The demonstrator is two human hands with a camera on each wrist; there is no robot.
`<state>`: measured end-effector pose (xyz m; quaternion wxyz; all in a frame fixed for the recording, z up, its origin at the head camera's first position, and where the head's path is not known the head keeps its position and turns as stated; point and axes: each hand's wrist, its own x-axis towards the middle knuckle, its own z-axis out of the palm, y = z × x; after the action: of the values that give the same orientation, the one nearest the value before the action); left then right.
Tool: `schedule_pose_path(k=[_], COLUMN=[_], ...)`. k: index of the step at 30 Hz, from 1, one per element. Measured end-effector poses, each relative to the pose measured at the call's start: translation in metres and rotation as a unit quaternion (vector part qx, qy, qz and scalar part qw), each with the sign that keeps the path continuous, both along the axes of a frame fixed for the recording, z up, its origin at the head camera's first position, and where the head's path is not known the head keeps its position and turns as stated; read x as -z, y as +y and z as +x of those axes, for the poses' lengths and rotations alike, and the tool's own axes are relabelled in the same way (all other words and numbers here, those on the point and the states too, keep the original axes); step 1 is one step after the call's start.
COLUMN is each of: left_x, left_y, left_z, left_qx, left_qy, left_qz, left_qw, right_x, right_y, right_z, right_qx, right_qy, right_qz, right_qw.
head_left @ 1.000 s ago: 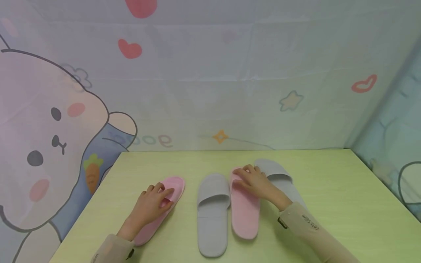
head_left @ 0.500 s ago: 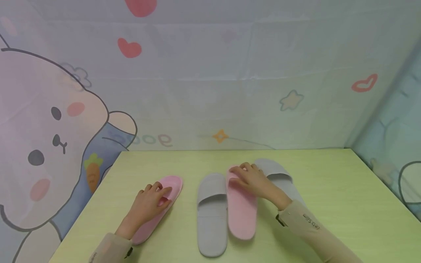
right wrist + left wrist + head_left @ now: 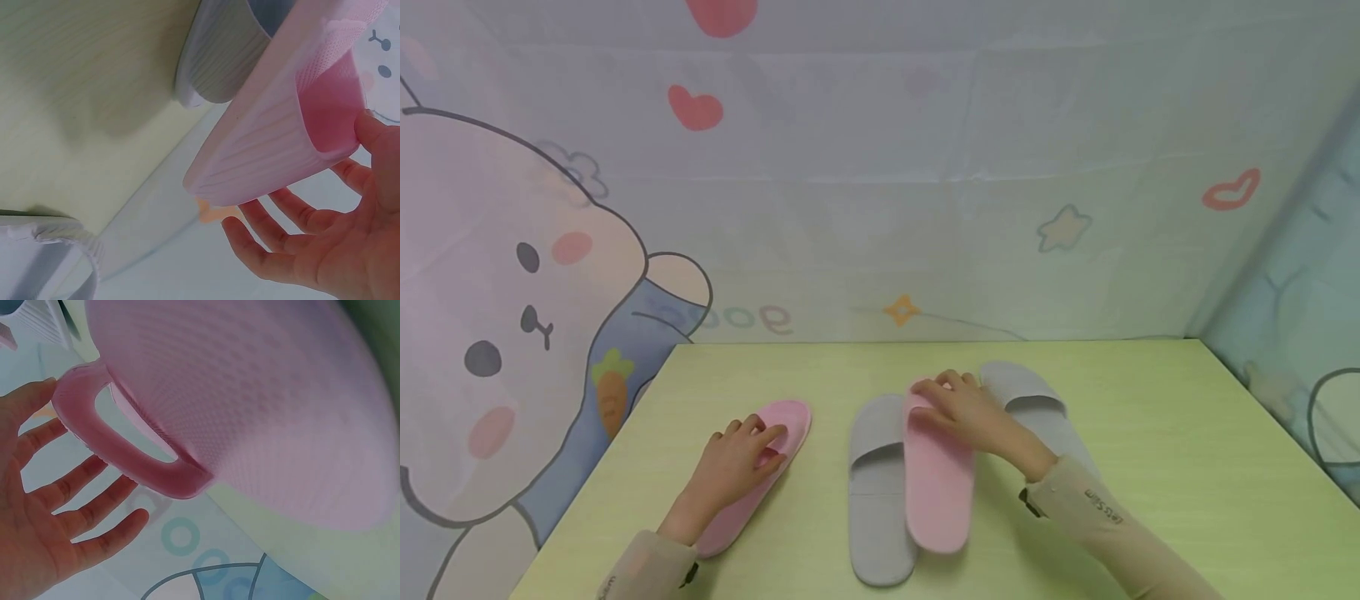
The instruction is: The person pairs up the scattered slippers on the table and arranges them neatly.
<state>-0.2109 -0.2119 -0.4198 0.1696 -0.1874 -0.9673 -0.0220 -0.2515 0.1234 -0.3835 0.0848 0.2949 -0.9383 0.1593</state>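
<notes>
In the head view, my left hand (image 3: 726, 467) holds the strap of a pink slipper (image 3: 792, 417) that slants at the left of the table. The left wrist view shows thumb and fingers at the rim of that slipper's strap (image 3: 81, 415). My right hand (image 3: 976, 418) pinches the strap of the other pink slipper (image 3: 938, 496), sole towards the front. Seen from the right wrist, this pink slipper (image 3: 262, 144) is lifted off the table. It overlaps the right side of a grey slipper (image 3: 880, 517) lying toe away in the middle.
A second grey slipper (image 3: 1052, 425) lies angled at the right, partly behind my right hand and forearm. The yellow-green table (image 3: 1180, 450) ends at the back against a printed cloth (image 3: 865, 233) with hearts and a cartoon animal.
My right hand has carried its pink slipper left, from beside the middle grey slipper to partly over it. The left hand and its pink slipper have shifted slightly left. Both grey slippers stay put.
</notes>
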Motion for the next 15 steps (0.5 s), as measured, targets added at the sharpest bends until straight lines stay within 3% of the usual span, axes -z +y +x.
schedule_pose_path(k=[15], left_x=[-0.008], left_y=[-0.001], left_z=[0.000], left_qx=[-0.016], left_qy=[-0.042], left_qz=[0.006], left_qw=[0.9990], right_x=[-0.009], right_y=[-0.018], right_z=[0.007], right_qx=[-0.037], right_qy=[-0.017], right_qz=[-0.023], right_qw=[0.9989])
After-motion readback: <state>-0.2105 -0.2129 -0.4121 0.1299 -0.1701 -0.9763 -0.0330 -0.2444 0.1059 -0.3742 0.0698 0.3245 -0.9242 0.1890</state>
